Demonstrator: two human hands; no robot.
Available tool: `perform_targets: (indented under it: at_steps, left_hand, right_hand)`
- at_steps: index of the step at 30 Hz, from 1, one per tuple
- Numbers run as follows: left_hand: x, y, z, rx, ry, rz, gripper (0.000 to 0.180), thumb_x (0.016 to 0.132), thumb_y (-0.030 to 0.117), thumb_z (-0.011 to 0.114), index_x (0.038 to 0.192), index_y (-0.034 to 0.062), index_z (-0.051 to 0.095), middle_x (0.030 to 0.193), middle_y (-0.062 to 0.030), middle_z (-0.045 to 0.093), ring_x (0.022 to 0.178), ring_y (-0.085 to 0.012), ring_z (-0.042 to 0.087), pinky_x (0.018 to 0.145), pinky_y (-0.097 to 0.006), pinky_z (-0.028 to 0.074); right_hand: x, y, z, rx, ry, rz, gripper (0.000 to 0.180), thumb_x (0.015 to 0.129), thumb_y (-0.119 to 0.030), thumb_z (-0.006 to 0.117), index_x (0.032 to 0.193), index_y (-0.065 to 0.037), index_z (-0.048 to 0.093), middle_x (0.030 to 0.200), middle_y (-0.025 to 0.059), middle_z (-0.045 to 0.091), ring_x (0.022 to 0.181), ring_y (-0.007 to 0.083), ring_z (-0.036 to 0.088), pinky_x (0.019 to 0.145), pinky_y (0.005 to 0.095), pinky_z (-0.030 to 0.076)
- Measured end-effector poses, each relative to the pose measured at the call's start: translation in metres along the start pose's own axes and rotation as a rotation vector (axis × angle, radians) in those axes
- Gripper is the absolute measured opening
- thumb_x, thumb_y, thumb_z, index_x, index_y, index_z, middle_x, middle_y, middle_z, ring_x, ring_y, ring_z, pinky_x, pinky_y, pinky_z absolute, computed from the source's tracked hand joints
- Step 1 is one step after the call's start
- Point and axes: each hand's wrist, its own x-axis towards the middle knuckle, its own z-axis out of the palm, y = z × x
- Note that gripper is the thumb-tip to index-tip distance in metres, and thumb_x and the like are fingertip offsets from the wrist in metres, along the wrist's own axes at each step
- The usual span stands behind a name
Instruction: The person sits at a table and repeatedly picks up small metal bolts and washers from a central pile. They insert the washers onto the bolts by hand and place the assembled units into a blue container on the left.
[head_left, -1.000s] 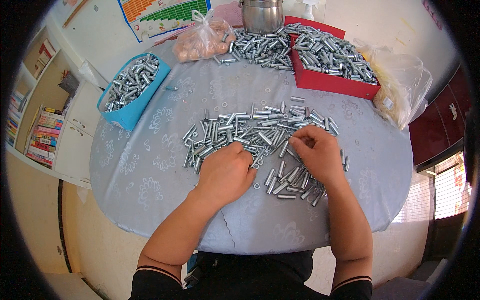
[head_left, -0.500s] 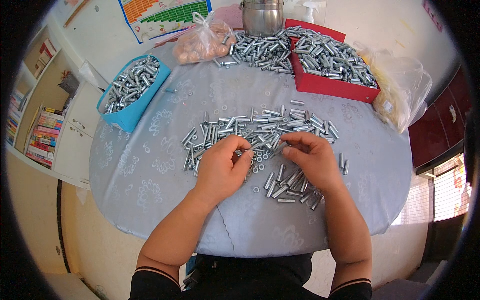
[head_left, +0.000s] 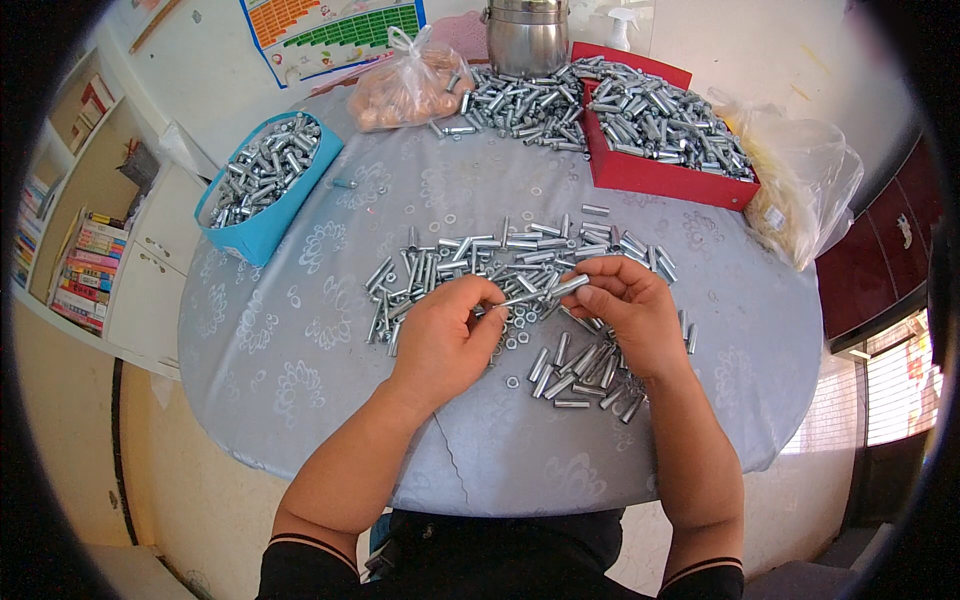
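My left hand (head_left: 447, 338) and my right hand (head_left: 627, 309) are raised just above the round table (head_left: 300, 340), close together. Between their fingertips they hold one long silver bolt with a sleeve (head_left: 538, 293), lying nearly level; the right fingers pinch its thicker end, the left fingers its thin end. Beneath the hands lies a spread of loose silver bolts and sleeves (head_left: 470, 258), with small washers (head_left: 515, 352) scattered among them. A smaller cluster of sleeves (head_left: 580, 365) lies under my right wrist.
A blue bin (head_left: 262, 205) of silver parts stands at the far left. A red tray (head_left: 640, 165) full of bolts sits at the back right, with a loose heap (head_left: 515, 100), a metal pot (head_left: 527, 38) and plastic bags (head_left: 410, 88) near it. Shelves with books (head_left: 80, 270) stand left.
Both hands lifted off the pile and came together. A second ago they lay flat among the parts; now they hold a single bolt between them.
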Motion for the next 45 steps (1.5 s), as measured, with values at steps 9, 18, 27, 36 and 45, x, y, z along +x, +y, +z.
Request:
perform_targets:
  at_steps: [9,18,27,36,45]
  left_hand:
    - [-0.001,0.000,0.001,0.006,-0.052,-0.002,0.010,0.085,0.005,0.065,0.094,0.0003,0.063,0.079,-0.0041,0.062,0.062,-0.0083,0.057,0.057,-0.024,0.046]
    - [-0.004,-0.006,0.010,-0.483,-0.091,-0.228,0.030,0.090,0.000,0.061,0.120,-0.0011,0.061,0.101,-0.0101,0.069,0.091,-0.0131,0.067,0.073,-0.025,0.053]
    - [-0.002,-0.002,0.007,-0.325,-0.085,-0.047,0.032,0.087,0.001,0.065,0.119,0.0007,0.063,0.093,-0.0078,0.068,0.080,-0.0107,0.066,0.071,-0.023,0.053]
    - [0.000,0.003,-0.001,-0.668,-0.119,-0.223,0.026,0.091,0.004,0.063,0.117,-0.0021,0.063,0.092,-0.0087,0.068,0.076,-0.0125,0.066,0.068,-0.025,0.056]
    - [-0.003,-0.001,0.003,-0.670,-0.087,-0.179,0.026,0.092,0.002,0.060,0.117,-0.0027,0.062,0.091,-0.0090,0.068,0.075,-0.0125,0.066,0.067,-0.025,0.056]
  right_hand:
    - [-0.001,0.002,0.003,-0.019,-0.022,0.017,0.021,0.088,0.002,0.063,0.110,0.003,0.064,0.104,0.0103,0.068,0.086,0.0136,0.066,0.074,0.0249,0.052]
    - [-0.009,-0.003,0.013,-0.347,0.026,-0.037,0.020,0.088,-0.005,0.067,0.107,0.000,0.069,0.087,0.0024,0.065,0.073,0.0081,0.057,0.066,0.0228,0.047]
    - [-0.012,-0.001,0.019,-0.444,-0.008,-0.145,0.016,0.090,-0.007,0.066,0.104,0.001,0.068,0.085,0.0051,0.064,0.068,0.0093,0.056,0.062,0.0242,0.047]
    - [-0.014,-0.006,0.023,-0.438,-0.048,-0.184,0.015,0.089,-0.007,0.066,0.102,0.001,0.068,0.083,0.0060,0.063,0.068,0.0105,0.056,0.061,0.0254,0.046]
    - [-0.012,-0.001,0.023,-0.501,-0.037,-0.281,0.015,0.088,-0.007,0.066,0.101,0.001,0.068,0.082,0.0070,0.063,0.070,0.0127,0.056,0.064,0.0264,0.046]
